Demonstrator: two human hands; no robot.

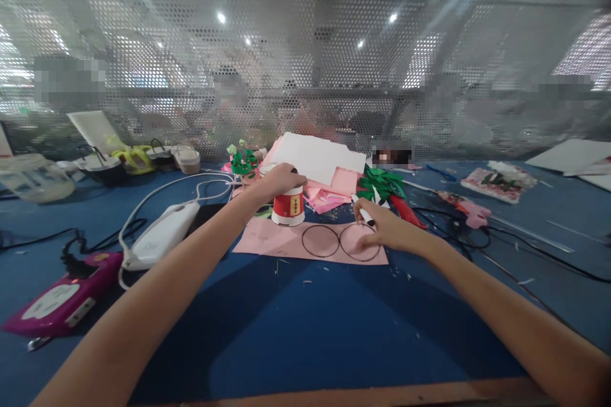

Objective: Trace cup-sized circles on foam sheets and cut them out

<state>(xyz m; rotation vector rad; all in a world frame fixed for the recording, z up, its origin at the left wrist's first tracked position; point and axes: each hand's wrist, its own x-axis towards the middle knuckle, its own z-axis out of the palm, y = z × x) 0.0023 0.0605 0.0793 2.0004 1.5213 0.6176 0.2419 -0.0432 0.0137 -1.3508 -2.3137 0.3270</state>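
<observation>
Red and white, the cup point(288, 207) sits under your left hand point(287, 179), clasped by its top at the far edge of the pink paper point(274, 238); your right hand point(394, 226) grips a marker point(365, 214) over two drawn circles point(339, 241). White sheets point(310, 158) and green strips point(382, 182) crowd just beyond. A white device point(165, 234) and purple power strip point(57, 302) lie leftward. Blue worktop point(305, 337) stretches toward you, to its near edge.
</observation>
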